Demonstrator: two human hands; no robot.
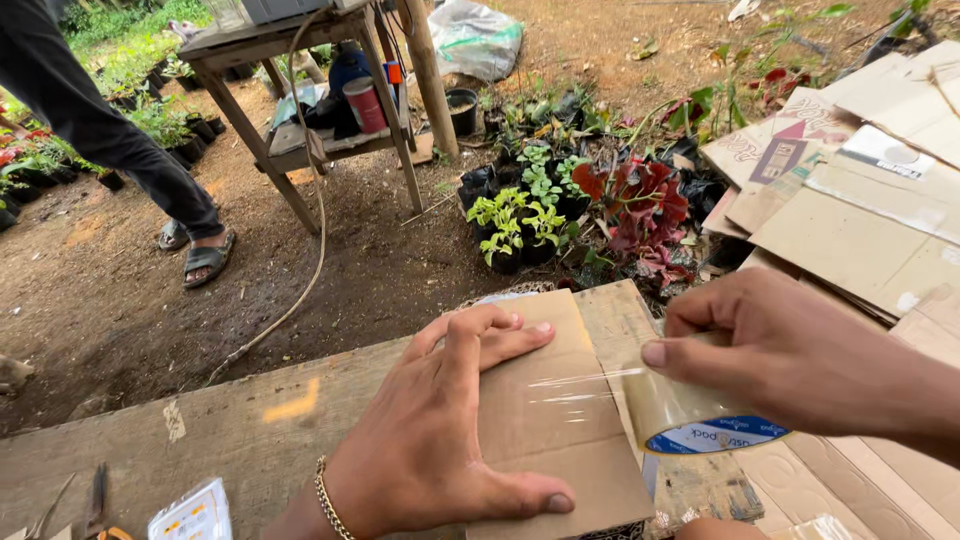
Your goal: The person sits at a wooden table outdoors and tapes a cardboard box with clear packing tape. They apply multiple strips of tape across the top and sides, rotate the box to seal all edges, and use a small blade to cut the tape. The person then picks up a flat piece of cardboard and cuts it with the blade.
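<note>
Two hands work at one wooden bench (240, 430). At the bench's 7 o'clock corner lie one pair of pliers (98, 500) and one small white packet (190, 515) with blue print. Far off at 11 o'clock a person's leg (110, 140) in dark trousers ends in a sandal (207, 260), and at 12 o'clock stands one wooden table (290, 90); its lower shelf carries one red cup (365, 105) and a dark blue container (347, 68), contents not visible. A hose (318, 220) trails down from it across the soil.

The left hand (440, 430), a gold bracelet (328, 500) at its wrist, lies flat with fingers spread on the one small cardboard box (560, 420), which sits on the bench at the centre, toward 5 o'clock. Beyond the box, at 1 o'clock, small black pots (520, 225) hold green seedlings and one red-leaved plant (645, 210); I cannot count the pots surely.

The right hand (790, 355) pinches one roll of clear tape (700, 415) between thumb and curled fingers, just right of the box; its core shows a blue and white label. A strip of tape stretches from the roll onto the box top. At 2 o'clock a stack of flattened cardboard sheets (860, 200) lies, one bearing a white rectangular label and another red and brown print
</note>
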